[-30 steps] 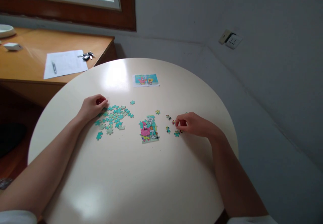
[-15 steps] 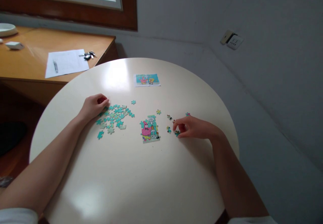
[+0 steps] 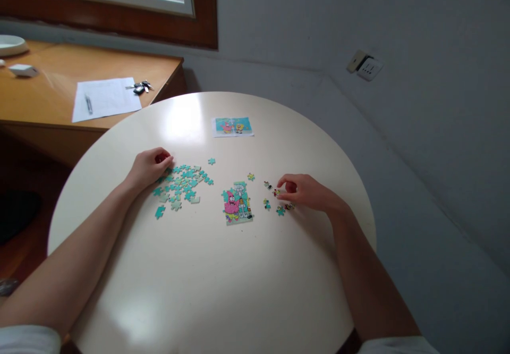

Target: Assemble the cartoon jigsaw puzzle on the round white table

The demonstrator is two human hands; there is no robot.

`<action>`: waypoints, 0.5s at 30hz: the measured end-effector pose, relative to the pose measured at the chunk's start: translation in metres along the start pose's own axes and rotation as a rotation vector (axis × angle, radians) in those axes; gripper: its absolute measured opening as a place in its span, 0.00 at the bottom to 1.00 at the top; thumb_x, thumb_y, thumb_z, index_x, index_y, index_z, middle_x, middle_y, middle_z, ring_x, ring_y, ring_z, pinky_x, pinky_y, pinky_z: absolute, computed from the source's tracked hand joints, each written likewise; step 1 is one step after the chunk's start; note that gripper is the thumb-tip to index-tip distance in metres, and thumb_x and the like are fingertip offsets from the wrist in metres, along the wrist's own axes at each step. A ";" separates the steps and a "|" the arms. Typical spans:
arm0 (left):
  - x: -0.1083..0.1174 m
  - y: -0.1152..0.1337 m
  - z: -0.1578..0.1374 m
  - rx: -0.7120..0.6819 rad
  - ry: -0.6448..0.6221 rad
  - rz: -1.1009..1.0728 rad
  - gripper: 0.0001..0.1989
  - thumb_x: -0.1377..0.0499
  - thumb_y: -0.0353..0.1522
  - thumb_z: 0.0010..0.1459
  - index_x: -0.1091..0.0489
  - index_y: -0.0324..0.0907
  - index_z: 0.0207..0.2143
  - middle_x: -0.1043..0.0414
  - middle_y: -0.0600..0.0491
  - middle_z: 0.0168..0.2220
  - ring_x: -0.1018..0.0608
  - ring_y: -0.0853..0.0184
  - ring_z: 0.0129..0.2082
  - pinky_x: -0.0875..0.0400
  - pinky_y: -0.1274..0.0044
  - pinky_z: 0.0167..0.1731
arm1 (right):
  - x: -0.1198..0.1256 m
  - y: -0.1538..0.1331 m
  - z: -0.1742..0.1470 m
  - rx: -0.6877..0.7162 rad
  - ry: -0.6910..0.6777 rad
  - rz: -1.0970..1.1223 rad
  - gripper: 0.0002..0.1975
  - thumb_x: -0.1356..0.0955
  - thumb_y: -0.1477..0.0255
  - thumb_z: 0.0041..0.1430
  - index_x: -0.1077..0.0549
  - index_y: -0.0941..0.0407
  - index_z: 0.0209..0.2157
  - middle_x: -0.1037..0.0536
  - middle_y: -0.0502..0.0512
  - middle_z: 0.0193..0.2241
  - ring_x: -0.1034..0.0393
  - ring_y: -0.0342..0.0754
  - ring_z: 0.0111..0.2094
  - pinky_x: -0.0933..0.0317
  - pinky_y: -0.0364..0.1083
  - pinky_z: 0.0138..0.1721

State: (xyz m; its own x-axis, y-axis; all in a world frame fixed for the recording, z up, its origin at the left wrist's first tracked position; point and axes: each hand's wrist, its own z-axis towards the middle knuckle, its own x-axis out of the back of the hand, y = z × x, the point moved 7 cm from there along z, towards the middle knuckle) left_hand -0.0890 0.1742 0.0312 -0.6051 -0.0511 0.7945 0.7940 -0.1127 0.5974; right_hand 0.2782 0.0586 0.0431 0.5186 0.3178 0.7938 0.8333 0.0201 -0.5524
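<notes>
My left hand [image 3: 148, 168] rests at the far left side of a heap of teal and pale puzzle pieces [image 3: 183, 184]. Its fingers are curled with thumb and index together; whatever they hold, if anything, is hidden. My right hand [image 3: 305, 192] has thumb and index fingertips around a small puzzle piece [image 3: 276, 192] on the table. Close by lie a dark-and-white piece [image 3: 268, 185], a teal-and-yellow piece [image 3: 266, 204], and a teal piece [image 3: 281, 211] beside others partly below the hand. Between both hands sits a partly joined puzzle [image 3: 238, 205] with a pink and a teal cartoon figure.
A printed picture sheet [image 3: 233, 126] lies toward the back of the round white table [image 3: 223, 279]. Single pieces include a yellow one [image 3: 251, 176] and a teal one [image 3: 211, 161]. A wooden desk [image 3: 51, 99] at left holds paper [image 3: 107, 99] and keys [image 3: 139, 88].
My right hand has moved slightly away from me, from the teal piece to the small piece above it, uncovering pieces near the teal one. My left hand stays in place.
</notes>
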 end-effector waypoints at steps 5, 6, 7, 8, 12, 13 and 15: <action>-0.003 -0.006 0.002 -0.008 0.002 -0.001 0.13 0.46 0.40 0.50 0.30 0.40 0.30 0.28 0.52 0.26 0.29 0.68 0.26 0.36 0.78 0.27 | -0.003 -0.001 0.001 -0.025 -0.011 0.007 0.09 0.32 0.69 0.48 0.27 0.56 0.33 0.31 0.46 0.21 0.39 0.41 0.24 0.47 0.41 0.27; -0.003 -0.006 0.003 -0.015 0.004 -0.002 0.13 0.46 0.40 0.50 0.30 0.40 0.30 0.28 0.52 0.26 0.29 0.67 0.27 0.36 0.78 0.27 | -0.004 -0.001 0.001 -0.029 -0.014 0.008 0.08 0.33 0.70 0.48 0.28 0.56 0.32 0.31 0.46 0.21 0.39 0.41 0.24 0.47 0.41 0.27; -0.003 -0.006 0.003 -0.020 0.003 -0.004 0.13 0.46 0.40 0.50 0.30 0.40 0.30 0.28 0.52 0.26 0.29 0.67 0.27 0.36 0.78 0.28 | -0.004 -0.002 0.001 -0.031 -0.017 0.008 0.07 0.33 0.70 0.48 0.28 0.56 0.32 0.31 0.46 0.21 0.39 0.41 0.23 0.47 0.41 0.27; -0.003 -0.005 0.003 -0.023 0.001 -0.006 0.14 0.47 0.40 0.49 0.30 0.40 0.30 0.28 0.52 0.26 0.29 0.67 0.27 0.36 0.77 0.28 | -0.004 -0.002 0.001 -0.032 -0.022 0.009 0.07 0.34 0.71 0.48 0.28 0.56 0.31 0.31 0.46 0.21 0.39 0.41 0.23 0.47 0.41 0.27; -0.001 -0.002 0.002 -0.017 0.000 0.005 0.14 0.47 0.41 0.49 0.30 0.40 0.29 0.29 0.52 0.26 0.29 0.67 0.26 0.36 0.77 0.28 | -0.005 -0.004 0.001 -0.014 -0.032 0.027 0.06 0.34 0.71 0.48 0.30 0.56 0.30 0.31 0.46 0.21 0.39 0.41 0.24 0.47 0.41 0.26; -0.001 -0.002 0.002 -0.013 -0.001 0.008 0.13 0.47 0.40 0.49 0.30 0.40 0.29 0.29 0.52 0.26 0.29 0.67 0.26 0.36 0.77 0.28 | -0.005 -0.004 0.001 -0.010 -0.028 0.034 0.05 0.34 0.71 0.47 0.30 0.56 0.30 0.31 0.46 0.21 0.39 0.41 0.24 0.46 0.41 0.26; -0.001 -0.001 0.001 0.000 -0.006 0.009 0.13 0.46 0.40 0.49 0.30 0.41 0.29 0.28 0.52 0.26 0.29 0.67 0.27 0.36 0.77 0.28 | -0.004 -0.005 0.001 -0.003 -0.020 0.047 0.05 0.34 0.71 0.47 0.31 0.55 0.29 0.30 0.46 0.22 0.38 0.41 0.24 0.45 0.41 0.27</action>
State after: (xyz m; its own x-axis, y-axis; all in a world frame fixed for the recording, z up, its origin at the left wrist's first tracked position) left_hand -0.0895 0.1754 0.0297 -0.5977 -0.0464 0.8004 0.7993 -0.1127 0.5903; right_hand 0.2720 0.0582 0.0420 0.5534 0.3368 0.7618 0.8086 0.0023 -0.5884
